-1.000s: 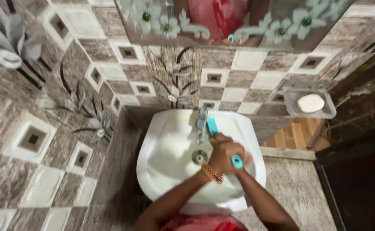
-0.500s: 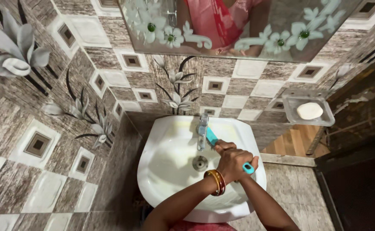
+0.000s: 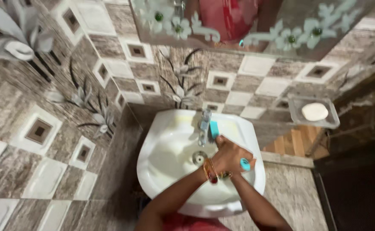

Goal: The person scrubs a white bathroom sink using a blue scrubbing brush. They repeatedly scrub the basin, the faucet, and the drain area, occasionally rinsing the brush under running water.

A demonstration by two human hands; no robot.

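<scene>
— What have we got over the basin (image 3: 153, 171)?

— Our left hand (image 3: 230, 156) and right hand (image 3: 238, 164) are pressed together, both clenched on a turquoise brush (image 3: 214, 129); its head sits just beside the tap (image 3: 203, 125), its handle end pokes out by our fingers.

— How do we work it well?

— Keep it low over the drain (image 3: 199, 157), we'd say, so drips stay inside.

— And the containers?

— The basin looks empty of water; the wall dish (image 3: 333, 120) holds one white soap bar (image 3: 314, 111).
</scene>
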